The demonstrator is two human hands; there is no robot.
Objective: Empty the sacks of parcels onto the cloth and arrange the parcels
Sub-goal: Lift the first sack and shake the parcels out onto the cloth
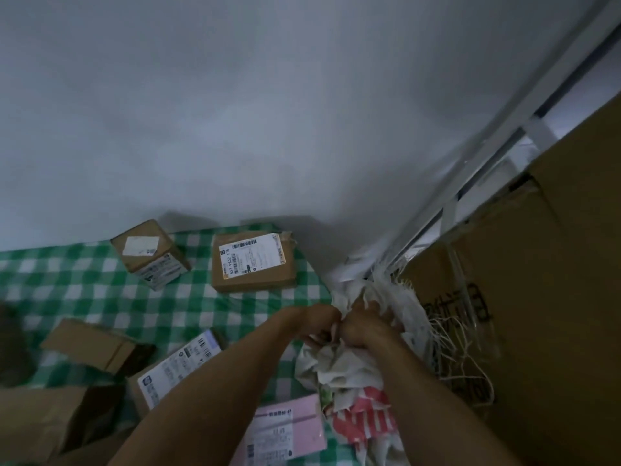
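A crumpled white woven sack (349, 368) with red print and frayed threads lies at the right edge of the green-checked cloth (100, 290). My left hand (319, 326) and my right hand (364, 326) both grip its bunched top, close together. Cardboard parcels lie on the cloth: a small box (149, 253) and a flat labelled box (252, 262) near the wall, a brown carton (90, 344) and a labelled parcel (178, 368) to the left of my arms. A pink parcel (289, 428) rests beside the sack, under my forearms.
A white wall (268, 112) rises behind the cloth. Large cardboard boxes (554, 264) stand at the right, against a white metal frame (504, 146). Another brown carton (43, 425) fills the lower left corner. A dark blurred shape (13, 344) sits at the left edge.
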